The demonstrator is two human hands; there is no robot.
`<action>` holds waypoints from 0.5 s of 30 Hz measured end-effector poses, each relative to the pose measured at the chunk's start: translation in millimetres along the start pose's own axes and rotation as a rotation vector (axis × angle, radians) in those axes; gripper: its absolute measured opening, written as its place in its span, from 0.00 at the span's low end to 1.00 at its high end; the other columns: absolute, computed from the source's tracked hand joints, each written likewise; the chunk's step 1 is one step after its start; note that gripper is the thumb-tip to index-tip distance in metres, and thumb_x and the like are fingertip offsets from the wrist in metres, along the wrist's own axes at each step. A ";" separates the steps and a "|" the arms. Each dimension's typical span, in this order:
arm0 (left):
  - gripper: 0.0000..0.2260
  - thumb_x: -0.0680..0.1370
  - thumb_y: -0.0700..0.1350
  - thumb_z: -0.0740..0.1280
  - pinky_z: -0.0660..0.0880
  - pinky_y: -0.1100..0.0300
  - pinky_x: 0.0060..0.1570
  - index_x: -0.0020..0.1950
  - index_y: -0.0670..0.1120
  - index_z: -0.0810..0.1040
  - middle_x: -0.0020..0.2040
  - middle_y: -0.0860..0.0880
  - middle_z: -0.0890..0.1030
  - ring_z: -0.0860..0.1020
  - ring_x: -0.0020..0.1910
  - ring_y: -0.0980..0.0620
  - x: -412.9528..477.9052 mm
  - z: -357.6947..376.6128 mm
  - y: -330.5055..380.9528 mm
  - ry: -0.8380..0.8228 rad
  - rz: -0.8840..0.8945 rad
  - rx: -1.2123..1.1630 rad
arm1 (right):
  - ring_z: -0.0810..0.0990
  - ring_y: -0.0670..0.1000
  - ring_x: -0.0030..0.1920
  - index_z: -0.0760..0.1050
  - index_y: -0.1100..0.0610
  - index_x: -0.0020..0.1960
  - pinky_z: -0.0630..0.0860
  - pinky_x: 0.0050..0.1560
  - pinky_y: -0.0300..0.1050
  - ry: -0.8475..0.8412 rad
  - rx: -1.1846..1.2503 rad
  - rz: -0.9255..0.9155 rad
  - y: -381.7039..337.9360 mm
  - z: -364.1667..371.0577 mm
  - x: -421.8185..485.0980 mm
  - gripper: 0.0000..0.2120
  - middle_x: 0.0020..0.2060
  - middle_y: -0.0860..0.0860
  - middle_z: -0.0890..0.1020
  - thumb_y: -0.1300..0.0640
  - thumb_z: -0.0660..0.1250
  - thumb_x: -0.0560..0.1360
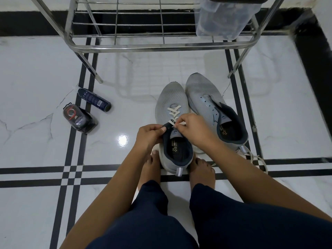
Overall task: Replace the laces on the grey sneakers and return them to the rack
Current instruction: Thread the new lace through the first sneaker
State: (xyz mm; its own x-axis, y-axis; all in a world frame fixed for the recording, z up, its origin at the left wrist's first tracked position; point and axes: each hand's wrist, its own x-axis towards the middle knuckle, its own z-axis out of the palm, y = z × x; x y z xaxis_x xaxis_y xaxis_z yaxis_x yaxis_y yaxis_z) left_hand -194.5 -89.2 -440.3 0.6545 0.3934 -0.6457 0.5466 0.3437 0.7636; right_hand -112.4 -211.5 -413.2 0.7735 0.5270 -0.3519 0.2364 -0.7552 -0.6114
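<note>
Two hands at the upper eyelets of the near sneaker (170, 105).

White lace (172, 110): flat, soft, light, limp. I judge it will flop and twist unless I take it right at the stiffer tip. That is the place to hold for threading. The shoe's upper is mesh and looks pliable, and the padded collar gives under a pinch. Best steadied at the collar edge beside the eyelet row, not by the toe.

My right hand (195, 129): fingers curled, thumb and forefinger pinching the lace end just above the top eyelets.

My left hand (150, 134): thumb and fingers pinching the dark collar edge on the left of the throat, lifting it slightly.

The sneaker stands on the floor (36, 72), heel between my bare feet, toe toward the rack (143, 46). Lace is crossed through the lower eyelets. The top ones look not yet done.

Second sneaker (206, 97) sits just beside it on the right, eyelets bare. Loose pale cord (258, 159), likely an old lace, lies by its heel.

The rack stands beyond both toes, with a clear plastic container (224, 17) on its right end.

Well apart to the left are a dark spray can (95, 102) on its side and a wrapped package (79, 117).
</note>
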 end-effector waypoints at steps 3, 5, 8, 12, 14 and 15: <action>0.03 0.76 0.35 0.66 0.77 0.66 0.35 0.44 0.40 0.79 0.36 0.45 0.80 0.79 0.36 0.52 -0.3 0.1 0.3 0.003 -0.009 -0.017 | 0.76 0.47 0.39 0.78 0.57 0.49 0.75 0.43 0.43 0.023 0.169 0.063 0.9 7.6 -2.3 0.05 0.40 0.50 0.78 0.58 0.65 0.76; 0.03 0.76 0.36 0.66 0.77 0.66 0.35 0.45 0.40 0.79 0.37 0.46 0.80 0.79 0.36 0.52 -0.2 0.5 0.1 0.008 -0.010 -0.020 | 0.74 0.44 0.35 0.78 0.57 0.49 0.71 0.37 0.39 0.029 0.258 0.107 2.4 10.9 -1.9 0.05 0.38 0.50 0.77 0.58 0.65 0.76; 0.03 0.76 0.35 0.66 0.77 0.67 0.33 0.45 0.40 0.79 0.35 0.46 0.79 0.79 0.34 0.54 -0.4 1.4 0.3 0.017 -0.019 -0.034 | 0.76 0.48 0.39 0.78 0.57 0.50 0.73 0.42 0.40 0.010 0.360 0.161 3.0 14.2 -1.3 0.05 0.40 0.51 0.78 0.58 0.65 0.76; 0.04 0.76 0.35 0.66 0.78 0.67 0.34 0.48 0.37 0.78 0.36 0.46 0.79 0.78 0.34 0.54 0.0 0.9 -0.4 0.022 -0.025 -0.041 | 0.77 0.50 0.37 0.76 0.53 0.44 0.74 0.42 0.43 0.022 0.418 0.187 2.9 20.2 -2.3 0.03 0.35 0.51 0.78 0.59 0.65 0.75; 0.03 0.76 0.35 0.66 0.78 0.67 0.34 0.48 0.38 0.78 0.36 0.45 0.79 0.78 0.34 0.53 0.1 1.4 -0.7 0.024 -0.025 -0.040 | 0.73 0.45 0.32 0.77 0.55 0.47 0.70 0.37 0.41 0.054 0.371 0.171 2.9 22.7 -2.4 0.02 0.31 0.46 0.75 0.59 0.65 0.75; 0.03 0.76 0.35 0.66 0.77 0.66 0.34 0.47 0.38 0.78 0.36 0.45 0.79 0.78 0.35 0.53 -0.3 1.8 -0.6 0.025 -0.026 -0.037 | 0.71 0.43 0.31 0.77 0.56 0.47 0.68 0.37 0.40 0.070 0.342 0.161 2.6 23.6 -2.6 0.03 0.31 0.45 0.74 0.59 0.65 0.75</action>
State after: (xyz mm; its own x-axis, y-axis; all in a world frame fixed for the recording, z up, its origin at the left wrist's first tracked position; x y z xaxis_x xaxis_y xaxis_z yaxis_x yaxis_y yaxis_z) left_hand -194.2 -91.1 -440.5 0.6268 0.4053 -0.6654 0.5433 0.3849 0.7462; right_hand -127.7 -205.7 -430.5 0.8259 0.3753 -0.4209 -0.0924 -0.6462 -0.7576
